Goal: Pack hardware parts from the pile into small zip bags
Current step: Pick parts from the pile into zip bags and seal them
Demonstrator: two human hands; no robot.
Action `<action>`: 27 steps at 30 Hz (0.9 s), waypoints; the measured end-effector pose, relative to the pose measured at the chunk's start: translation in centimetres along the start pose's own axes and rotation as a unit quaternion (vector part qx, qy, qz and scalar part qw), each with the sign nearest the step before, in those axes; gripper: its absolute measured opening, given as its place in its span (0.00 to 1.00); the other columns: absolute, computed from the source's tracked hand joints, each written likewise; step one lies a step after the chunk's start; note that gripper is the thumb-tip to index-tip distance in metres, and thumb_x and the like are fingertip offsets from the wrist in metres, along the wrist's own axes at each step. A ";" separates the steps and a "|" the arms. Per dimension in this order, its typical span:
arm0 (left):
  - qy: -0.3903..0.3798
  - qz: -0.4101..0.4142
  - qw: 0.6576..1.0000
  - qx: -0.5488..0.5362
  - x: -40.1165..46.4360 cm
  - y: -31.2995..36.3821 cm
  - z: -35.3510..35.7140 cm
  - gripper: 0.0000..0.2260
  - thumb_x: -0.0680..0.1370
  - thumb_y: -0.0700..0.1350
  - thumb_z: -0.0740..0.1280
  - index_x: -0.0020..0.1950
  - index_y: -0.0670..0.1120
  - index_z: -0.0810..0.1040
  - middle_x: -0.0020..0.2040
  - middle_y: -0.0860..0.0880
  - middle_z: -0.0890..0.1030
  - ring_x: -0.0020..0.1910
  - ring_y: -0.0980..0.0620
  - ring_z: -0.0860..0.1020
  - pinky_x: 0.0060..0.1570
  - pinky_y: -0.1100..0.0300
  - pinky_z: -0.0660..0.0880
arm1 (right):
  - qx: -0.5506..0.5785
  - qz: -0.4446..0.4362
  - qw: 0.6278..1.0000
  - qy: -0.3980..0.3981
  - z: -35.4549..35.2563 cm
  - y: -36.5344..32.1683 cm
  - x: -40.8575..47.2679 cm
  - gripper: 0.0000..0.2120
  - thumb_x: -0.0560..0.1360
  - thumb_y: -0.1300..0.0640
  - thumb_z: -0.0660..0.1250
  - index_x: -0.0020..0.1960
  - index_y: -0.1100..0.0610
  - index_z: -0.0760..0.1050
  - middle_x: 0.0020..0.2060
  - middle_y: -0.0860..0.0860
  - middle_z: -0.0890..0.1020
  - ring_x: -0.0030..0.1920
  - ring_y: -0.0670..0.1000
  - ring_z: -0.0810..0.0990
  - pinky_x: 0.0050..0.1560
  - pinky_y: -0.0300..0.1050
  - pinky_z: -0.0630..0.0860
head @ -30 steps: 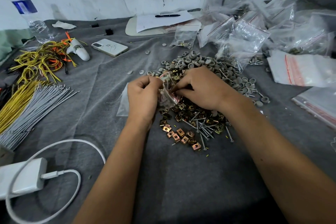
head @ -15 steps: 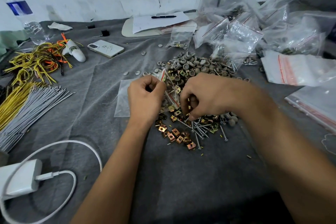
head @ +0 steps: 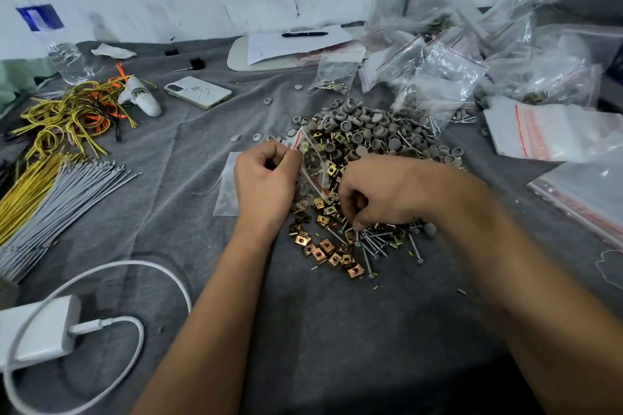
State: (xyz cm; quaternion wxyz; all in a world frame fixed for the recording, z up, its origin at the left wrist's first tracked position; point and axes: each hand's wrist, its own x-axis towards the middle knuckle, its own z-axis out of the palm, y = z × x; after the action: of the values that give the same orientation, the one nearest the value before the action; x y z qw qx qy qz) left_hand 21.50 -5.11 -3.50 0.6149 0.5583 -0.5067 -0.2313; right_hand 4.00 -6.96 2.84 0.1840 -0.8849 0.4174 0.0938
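Head view shows the packing well underway but far from finished: a heap of filled zip bags (head: 472, 77) sits at the far right of the grey cloth (head: 337, 330), while a large pile of grey caps (head: 371, 128), brass clip nuts (head: 323, 249) and screws (head: 374, 242) lies loose. The left hand (head: 266, 178) pinches the mouth of a small zip bag (head: 313, 165), fingers curled round its edge, holding it tilted open just beside the pile. The right hand (head: 381, 192), fingers curled downward, reaches into the screws and clip nuts; whether it already grips a piece cannot be told. The bag's mouth lies just left of the right fingertips (head: 357, 224).
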 end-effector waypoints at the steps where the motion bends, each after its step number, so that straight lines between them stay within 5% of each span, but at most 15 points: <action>1: -0.001 0.003 1.000 0.001 0.0 0.0 0.0 0.13 0.74 0.37 0.68 0.35 0.30 0.71 0.30 0.43 0.70 0.31 0.50 0.68 0.33 0.57 0.65 | 0.003 0.001 1.000 0.003 0.0 0.0 0.0 0.04 0.73 0.55 0.78 0.46 0.49 0.83 0.40 0.43 0.82 0.42 0.43 0.80 0.40 0.39 0.74; 12: -0.001 0.002 1.000 0.004 0.1 -0.4 -0.1 0.13 0.75 0.36 0.69 0.35 0.32 0.71 0.29 0.45 0.70 0.30 0.52 0.67 0.33 0.57 0.65 | 0.022 -0.016 1.000 0.005 0.2 0.2 0.2 0.03 0.75 0.55 0.76 0.45 0.49 0.83 0.39 0.41 0.82 0.42 0.41 0.80 0.42 0.39 0.74; 17: -0.002 0.004 1.000 0.009 0.0 -0.3 0.0 0.12 0.74 0.37 0.68 0.32 0.35 0.71 0.27 0.49 0.70 0.28 0.55 0.66 0.29 0.60 0.64 | 0.106 -0.040 0.992 0.062 -0.9 1.4 -0.8 0.05 0.74 0.55 0.77 0.44 0.46 0.83 0.38 0.38 0.83 0.38 0.35 0.80 0.36 0.28 0.73; 20: -0.012 -0.001 1.000 0.017 0.0 -0.1 0.0 0.11 0.73 0.38 0.68 0.32 0.37 0.73 0.27 0.49 0.71 0.28 0.54 0.67 0.30 0.59 0.64 | 0.146 -0.026 0.982 0.117 -1.7 1.8 -0.9 0.06 0.76 0.55 0.75 0.44 0.45 0.81 0.38 0.41 0.84 0.36 0.40 0.83 0.41 0.39 0.80; 27: -0.025 0.001 1.000 -0.003 -0.2 0.3 0.2 0.11 0.70 0.41 0.66 0.33 0.34 0.72 0.29 0.42 0.73 0.31 0.49 0.69 0.33 0.54 0.66 | 0.076 -0.051 0.958 0.273 -0.9 -0.9 1.7 0.05 0.76 0.60 0.74 0.50 0.53 0.87 0.43 0.47 0.86 0.43 0.45 0.84 0.51 0.41 0.80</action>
State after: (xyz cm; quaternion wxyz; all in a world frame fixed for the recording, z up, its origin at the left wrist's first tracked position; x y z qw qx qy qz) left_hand 21.19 -4.93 -3.28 0.6041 0.5503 -0.5212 -0.2461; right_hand 5.79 -8.00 3.35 0.1344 -0.8802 0.4122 -0.1932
